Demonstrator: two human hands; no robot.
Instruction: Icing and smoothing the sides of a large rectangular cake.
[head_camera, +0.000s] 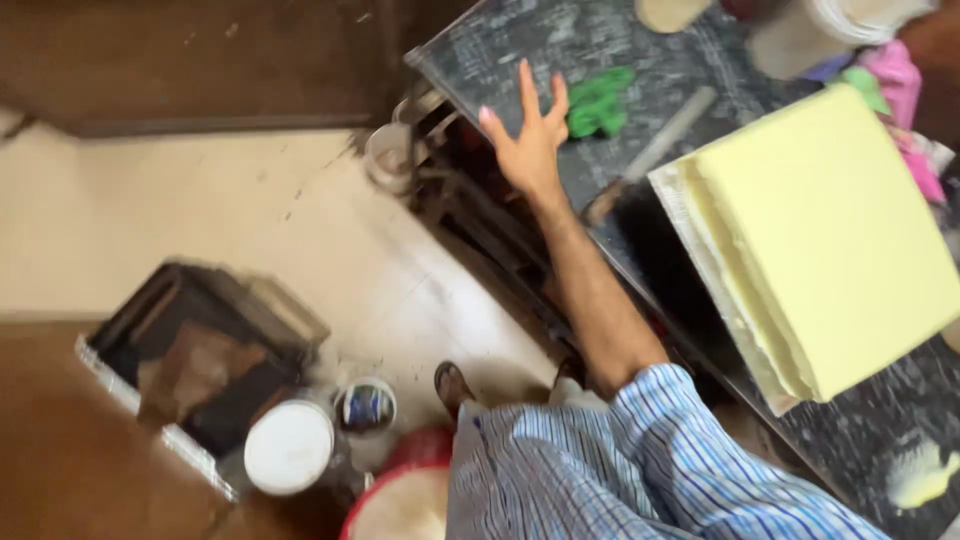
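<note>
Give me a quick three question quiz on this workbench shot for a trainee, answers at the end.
1. True or false: the raised hand is gripping the green cloth.
2. Which thing lies on the dark worktop at the right? A) pale yellow paper stack B) red toolbox C) glass jar
3. What stands on the floor beside the white-lidded tub?

Key
1. False: the hand is open with fingers spread, and the cloth lies just beside it, not held.
2. A
3. A small open tin, next to a dark box.
</note>
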